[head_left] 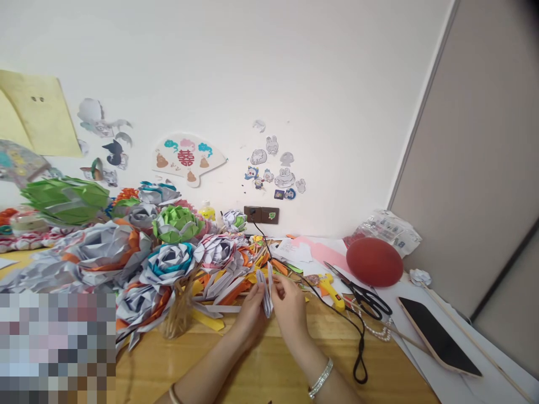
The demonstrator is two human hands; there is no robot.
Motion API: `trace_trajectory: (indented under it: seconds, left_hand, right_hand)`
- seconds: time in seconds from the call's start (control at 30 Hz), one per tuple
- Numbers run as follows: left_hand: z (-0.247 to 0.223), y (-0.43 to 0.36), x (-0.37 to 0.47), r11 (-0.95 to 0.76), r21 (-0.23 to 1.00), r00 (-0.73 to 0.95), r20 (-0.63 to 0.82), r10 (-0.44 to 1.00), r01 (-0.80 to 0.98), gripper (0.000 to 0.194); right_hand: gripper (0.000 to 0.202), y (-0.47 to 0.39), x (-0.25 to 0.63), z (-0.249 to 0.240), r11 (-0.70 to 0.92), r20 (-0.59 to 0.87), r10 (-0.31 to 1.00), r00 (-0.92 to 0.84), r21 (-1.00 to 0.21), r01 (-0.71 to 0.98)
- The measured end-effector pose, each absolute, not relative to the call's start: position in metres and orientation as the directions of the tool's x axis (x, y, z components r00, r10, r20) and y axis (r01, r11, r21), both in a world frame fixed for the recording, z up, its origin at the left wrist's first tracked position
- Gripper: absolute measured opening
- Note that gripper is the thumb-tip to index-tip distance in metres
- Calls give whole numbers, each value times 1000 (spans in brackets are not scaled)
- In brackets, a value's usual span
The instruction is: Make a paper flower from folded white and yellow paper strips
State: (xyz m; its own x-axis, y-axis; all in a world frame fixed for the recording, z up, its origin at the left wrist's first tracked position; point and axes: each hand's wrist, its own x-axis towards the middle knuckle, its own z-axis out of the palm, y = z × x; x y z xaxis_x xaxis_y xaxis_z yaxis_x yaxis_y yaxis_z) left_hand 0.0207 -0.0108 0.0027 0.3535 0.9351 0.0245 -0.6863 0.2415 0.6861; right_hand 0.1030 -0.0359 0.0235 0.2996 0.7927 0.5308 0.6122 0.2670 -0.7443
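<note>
1. Since the smooth wooden bench [219, 365] is crowded, the petalled paper flowers [170, 262], layered and pointed, could be crushed if the left hand [251, 314] were swung sideways.
2. The black cord [362, 339], thin and looped, could be snagged by the right hand [290, 303] if it were drawn back carelessly.
3. The folded paper [266, 303], white and narrow, is held between both hands, clasped by the left and pinched by the right; its creased layers could be skewed by uneven pressure.

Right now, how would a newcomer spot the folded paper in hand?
From the heap of paper flowers, go right to the left hand and right hand. The white folded paper sits between them; unlike the loose strips alongside, it's held.
</note>
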Motion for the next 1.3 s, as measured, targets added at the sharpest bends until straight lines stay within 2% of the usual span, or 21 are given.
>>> trace_trajectory:
  seconds: [0.2, 0.33, 0.5, 0.7, 1.0, 1.17, 1.3]
  left_hand:
    - [1, -8, 18, 212, 694, 319, 26, 947, -688, 29]
    - [0, -7, 18, 226, 676, 334, 32, 942, -701, 28]
    - [0, -8, 19, 242, 662, 339, 18, 941, -709, 25]
    - [0, -11, 18, 207, 730, 331, 28, 943, -652, 26]
    - [4, -9, 18, 265, 672, 365, 9, 931, -692, 31]
    - [5, -13, 19, 262, 685, 372, 14, 928, -680, 30]
    - [4, -14, 20, 223, 707, 350, 36, 936, -671, 28]
  right_hand:
    - [29, -37, 95, 17, 400, 697, 698, 162, -568, 719]
    - [28, -34, 98, 13, 408, 723, 674, 151, -534, 740]
    - [27, -33, 102, 15, 362, 690, 707, 155, -542, 759]
    - [28, -37, 98, 19, 390, 715, 677, 174, -550, 738]
    - [26, -35, 105, 23, 284, 559, 800, 218, -673, 683]
    - [28, -34, 109, 24, 227, 538, 807, 244, -664, 712]
    - [27, -36, 103, 21, 267, 577, 797, 177, -600, 754]
